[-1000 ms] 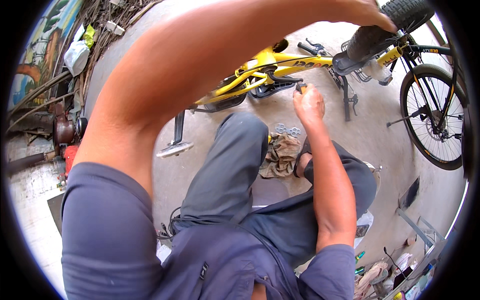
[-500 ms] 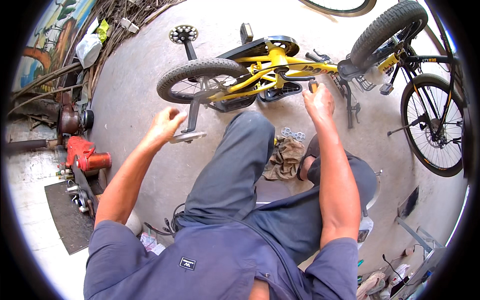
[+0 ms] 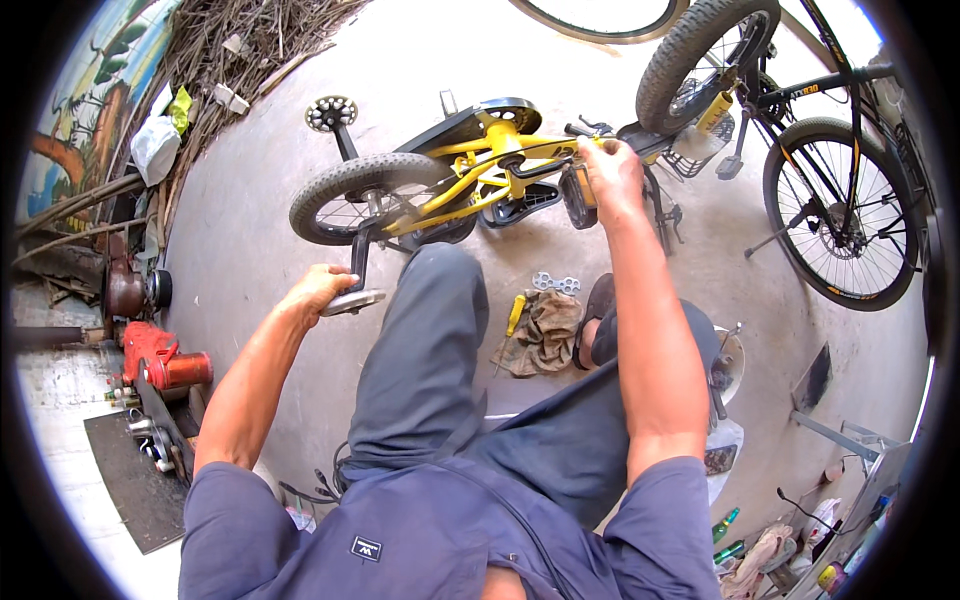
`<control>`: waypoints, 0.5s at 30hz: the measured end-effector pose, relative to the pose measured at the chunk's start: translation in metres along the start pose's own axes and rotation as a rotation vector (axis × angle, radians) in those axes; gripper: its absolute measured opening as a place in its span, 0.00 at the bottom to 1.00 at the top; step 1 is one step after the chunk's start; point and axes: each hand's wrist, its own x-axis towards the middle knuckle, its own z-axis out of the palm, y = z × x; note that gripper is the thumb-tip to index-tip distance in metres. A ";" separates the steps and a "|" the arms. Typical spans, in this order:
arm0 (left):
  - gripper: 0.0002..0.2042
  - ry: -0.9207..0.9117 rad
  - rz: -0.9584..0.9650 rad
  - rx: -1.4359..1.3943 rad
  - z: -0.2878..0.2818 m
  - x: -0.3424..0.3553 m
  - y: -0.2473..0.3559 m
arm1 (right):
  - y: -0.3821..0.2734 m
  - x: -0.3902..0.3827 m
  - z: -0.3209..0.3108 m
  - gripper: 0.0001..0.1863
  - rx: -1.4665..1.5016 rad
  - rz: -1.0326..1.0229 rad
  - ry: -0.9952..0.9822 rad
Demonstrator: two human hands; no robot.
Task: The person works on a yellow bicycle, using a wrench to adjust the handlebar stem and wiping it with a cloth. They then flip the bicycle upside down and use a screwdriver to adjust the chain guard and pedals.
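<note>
A small yellow bicycle with black parts appears to rest turned over on the floor in front of me. My left hand is closed around the edge of the near training wheel, beside its black bracket. Next to it is the bicycle's knobby black tire. My right hand closes its fingertips on the yellow frame tube, just past a black pedal with an orange reflector. The other training wheel sticks up on the far side.
A crumpled brown cloth, a yellow-handled screwdriver and a flat silver multi-hole wrench lie by my foot. A larger black bicycle stands at right. Red machinery is at left, dry sticks behind.
My left hand has come down onto the near training wheel. My right hand has moved from the pedal area to the frame tube, and the pedal has swung lower. The view has shifted.
</note>
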 end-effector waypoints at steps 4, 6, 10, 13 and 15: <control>0.12 -0.013 -0.013 0.066 -0.003 0.010 0.000 | 0.003 0.031 -0.020 0.30 0.189 0.029 0.118; 0.08 -0.033 -0.025 0.118 -0.001 0.009 0.005 | 0.005 0.047 -0.035 0.28 0.358 0.005 0.169; 0.07 -0.136 -0.100 0.067 -0.006 0.018 0.013 | -0.014 0.050 -0.039 0.28 -0.125 -0.296 0.446; 0.06 -0.128 -0.132 0.196 -0.007 0.032 0.011 | -0.042 0.031 -0.037 0.25 -0.126 -0.377 0.415; 0.06 -0.154 -0.151 0.184 -0.008 0.039 0.008 | -0.040 0.043 -0.038 0.25 -0.183 -0.481 0.495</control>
